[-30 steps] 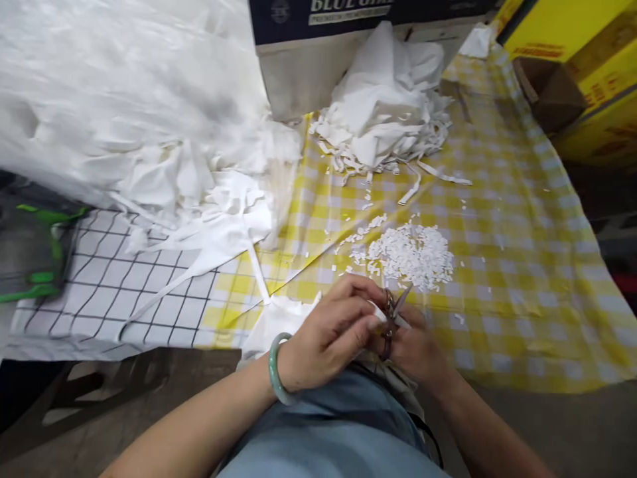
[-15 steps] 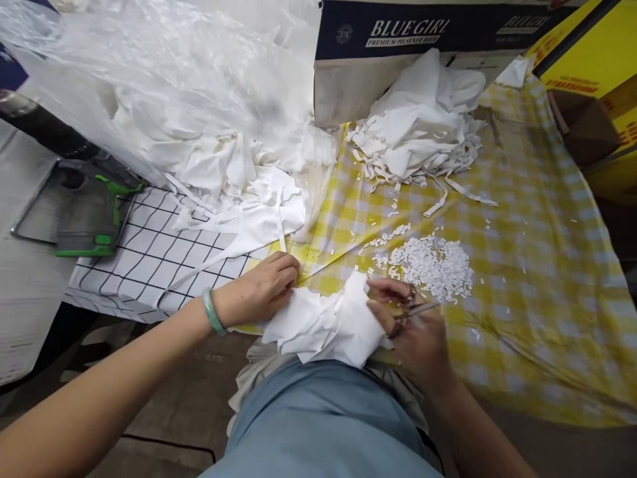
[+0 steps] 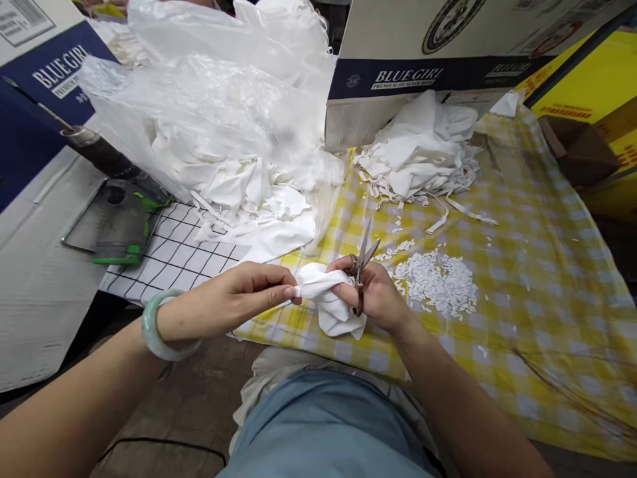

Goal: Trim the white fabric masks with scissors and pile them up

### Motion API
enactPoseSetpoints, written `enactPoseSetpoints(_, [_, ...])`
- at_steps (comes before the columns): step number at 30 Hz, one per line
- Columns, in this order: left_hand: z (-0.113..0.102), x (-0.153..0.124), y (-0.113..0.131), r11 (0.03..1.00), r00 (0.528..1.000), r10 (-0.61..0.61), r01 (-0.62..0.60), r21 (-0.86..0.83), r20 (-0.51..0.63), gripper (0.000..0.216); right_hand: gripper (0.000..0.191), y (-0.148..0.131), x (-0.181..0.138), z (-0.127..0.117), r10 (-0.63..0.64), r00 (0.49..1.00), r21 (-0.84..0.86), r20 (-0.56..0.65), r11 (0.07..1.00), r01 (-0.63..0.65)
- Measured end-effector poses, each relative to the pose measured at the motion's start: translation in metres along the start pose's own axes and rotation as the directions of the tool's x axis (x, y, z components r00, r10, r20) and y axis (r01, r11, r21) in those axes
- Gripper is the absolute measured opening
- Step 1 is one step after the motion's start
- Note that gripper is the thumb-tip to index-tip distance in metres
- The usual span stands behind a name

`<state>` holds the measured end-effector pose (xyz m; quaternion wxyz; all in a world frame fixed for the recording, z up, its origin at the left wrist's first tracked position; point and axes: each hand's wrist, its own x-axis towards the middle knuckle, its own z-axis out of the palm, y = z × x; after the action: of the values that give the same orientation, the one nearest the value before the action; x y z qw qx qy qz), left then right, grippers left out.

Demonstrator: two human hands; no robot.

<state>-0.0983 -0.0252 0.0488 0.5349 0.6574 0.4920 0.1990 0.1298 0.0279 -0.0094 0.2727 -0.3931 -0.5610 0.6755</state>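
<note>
My left hand [image 3: 233, 299], with a green bangle on the wrist, pinches one end of a crumpled white cloth piece [image 3: 326, 299] above the table's near edge. My right hand [image 3: 375, 295] grips the other side of that cloth and also holds a pair of scissors [image 3: 362, 259], blades pointing up and slightly apart. Just right of my right hand lies a heap of tiny white cut bits [image 3: 438, 279] on the yellow checked tablecloth [image 3: 522, 265].
A clear plastic bag full of white fabric scraps [image 3: 219, 126] spills onto a black-grid cloth [image 3: 169, 255]. More white strips [image 3: 423, 156] lie below a "BLUE GIRL" carton [image 3: 423, 73]. A green-grey power drill [image 3: 117, 199] rests at left. Yellow boxes [image 3: 587, 99] stand at right.
My left hand came back from the table's left side and pinched the white cloth. My right hand lifted with the scissors, blades now upward. The view tilted up and left.
</note>
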Motion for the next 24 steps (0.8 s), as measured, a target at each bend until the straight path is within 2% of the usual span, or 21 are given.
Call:
enactPoseSetpoints(1, [0.004,0.000,0.003,0.999,0.999,0.035,-0.036,-0.028,-0.009,0.027,0.023,0.001,0.002,0.001,0.017,1.000,0.061,0.006,0.998,-0.017])
enactPoseSetpoints(3, [0.015,0.002,0.009,0.985,0.982,0.160,-0.166,-0.049,-0.103,0.022,0.026,0.009,0.005,0.011,0.069,0.997,0.206,0.035,0.976,-0.074])
enactPoseSetpoints(5, [0.031,0.010,0.011,0.950,0.931,0.276,-0.302,-0.081,-0.240,0.020,0.030,0.021,0.007,0.024,0.113,0.988,0.342,0.103,0.929,-0.142])
enactPoseSetpoints(6, [0.040,0.015,0.010,0.930,0.905,0.295,-0.345,-0.123,-0.307,0.021,0.033,0.027,0.008,0.030,0.119,0.984,0.394,0.130,0.905,-0.161])
enactPoseSetpoints(8, [0.057,0.028,0.005,0.887,0.873,0.250,-0.379,-0.262,-0.419,0.023,0.036,0.036,0.006,0.034,0.103,0.983,0.420,0.151,0.894,-0.158])
enactPoseSetpoints(11, [0.078,0.044,-0.006,0.822,0.820,0.106,-0.391,-0.414,-0.563,0.026,0.034,0.039,-0.005,0.020,0.074,0.996,0.246,0.048,0.966,-0.083])
enactPoseSetpoints(13, [0.087,0.051,-0.011,0.827,0.772,0.064,-0.395,-0.400,-0.632,0.024,0.034,0.035,-0.017,0.002,-0.008,0.996,0.006,-0.094,1.000,0.009])
enactPoseSetpoints(15, [0.094,0.054,-0.013,0.861,0.736,0.092,-0.397,-0.318,-0.670,0.022,0.032,0.029,-0.030,-0.013,-0.157,0.967,-0.272,-0.203,0.957,0.098])
enactPoseSetpoints(17, [0.099,0.055,-0.013,0.891,0.717,0.158,-0.399,-0.215,-0.679,0.021,0.030,0.022,-0.041,-0.021,-0.266,0.948,-0.501,-0.176,0.853,0.146])
enactPoseSetpoints(19, [0.104,0.056,-0.011,0.911,0.711,0.216,-0.394,-0.124,-0.670,0.021,0.036,0.018,-0.048,-0.022,-0.288,0.952,-0.616,-0.105,0.771,0.165])
enactPoseSetpoints(21, [0.108,0.055,-0.010,0.921,0.711,0.243,-0.384,-0.074,-0.660,0.019,0.041,0.015,-0.052,-0.019,-0.273,0.960,-0.655,-0.068,0.738,0.163])
enactPoseSetpoints(24, [0.112,0.054,-0.011,0.930,0.715,0.255,-0.365,-0.037,-0.651,0.018,0.044,0.015,-0.054,-0.016,-0.228,0.971,-0.664,-0.079,0.738,0.119])
